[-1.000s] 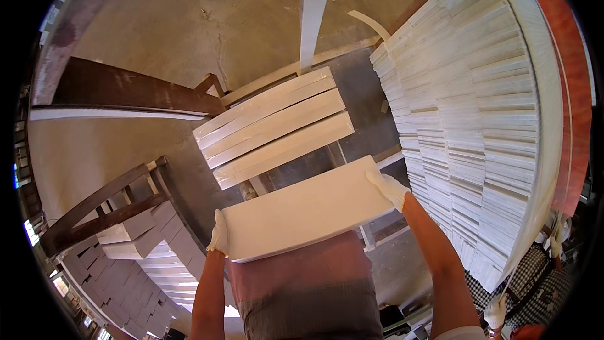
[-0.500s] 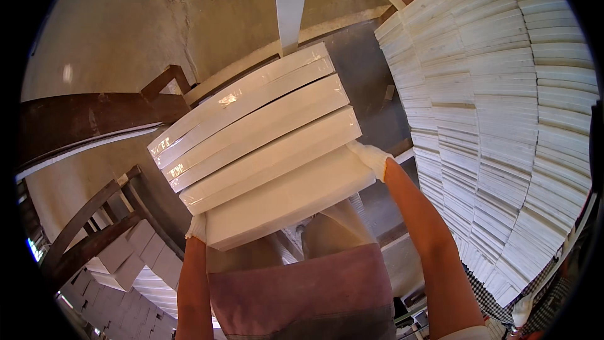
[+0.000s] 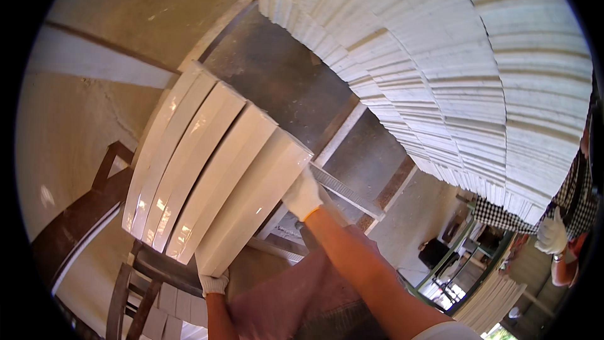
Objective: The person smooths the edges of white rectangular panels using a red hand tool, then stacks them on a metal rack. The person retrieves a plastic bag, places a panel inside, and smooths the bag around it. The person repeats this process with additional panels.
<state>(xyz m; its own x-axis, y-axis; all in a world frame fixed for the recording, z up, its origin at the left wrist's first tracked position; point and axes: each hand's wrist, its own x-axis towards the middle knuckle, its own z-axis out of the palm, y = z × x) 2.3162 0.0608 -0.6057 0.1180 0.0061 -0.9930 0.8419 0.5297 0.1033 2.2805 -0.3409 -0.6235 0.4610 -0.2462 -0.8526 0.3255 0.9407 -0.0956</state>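
White pack (image 3: 255,204), nearest the body, lay beside similar packs (image 3: 198,157); right hand (image 3: 303,195) touched its far end, left hand (image 3: 214,283) its near end; finger closure could not be told.

Workshop, stacked white slats (image 3: 434,75), concrete floor (image 3: 167,9)

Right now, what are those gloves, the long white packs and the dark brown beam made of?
Gloves: white, matte, probably knitted cloth, perhaps cotton; they look soft and wrinkled.
White packs: smooth, maybe card, partly under clear film or tape; bright glints show on them.
Dark brown beam: scuffed, hard-looking, perhaps painted metal or wood; I can't tell which.
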